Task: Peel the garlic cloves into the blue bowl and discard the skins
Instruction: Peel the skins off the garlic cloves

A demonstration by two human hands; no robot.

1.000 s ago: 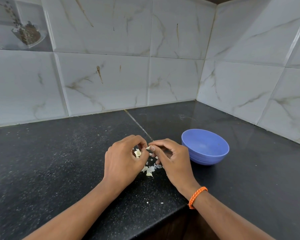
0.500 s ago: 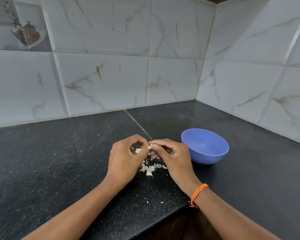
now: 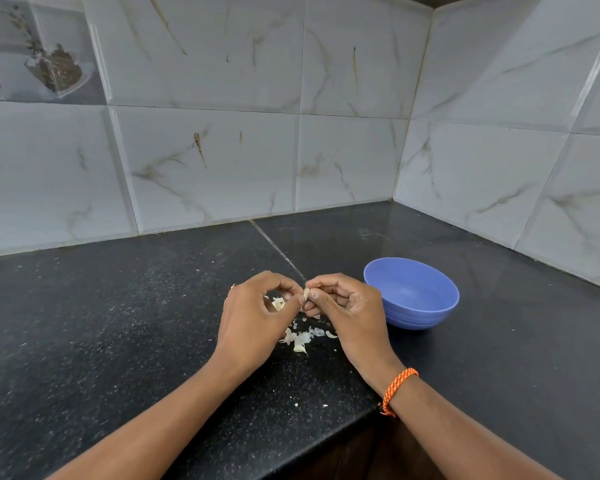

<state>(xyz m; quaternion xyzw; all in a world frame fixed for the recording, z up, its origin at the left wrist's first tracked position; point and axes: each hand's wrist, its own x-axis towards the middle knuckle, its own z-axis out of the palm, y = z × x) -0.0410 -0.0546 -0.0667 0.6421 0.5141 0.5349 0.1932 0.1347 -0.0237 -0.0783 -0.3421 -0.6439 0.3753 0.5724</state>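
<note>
A small pale garlic clove [image 3: 306, 293] is pinched between the fingertips of my left hand [image 3: 253, 320] and my right hand [image 3: 347, 315], just above the black counter. More pale garlic [image 3: 278, 303] shows inside the curl of my left hand. A little heap of torn white skins [image 3: 302, 337] lies on the counter under and between my hands. The blue bowl [image 3: 430, 310] stands upright just right of my right hand; its visible inside looks bare.
The black speckled counter [image 3: 118, 323] runs into a corner of marbled wall tiles [image 3: 354, 161]. Its front edge [image 3: 326, 441] steps back near my right forearm. Tiny white crumbs [image 3: 310, 406] dot the counter near that edge. An orange braided band [image 3: 397, 386] circles my right wrist.
Both hands stay together over the skin heap, with only small finger shifts on the clove. The bowl has not moved.
</note>
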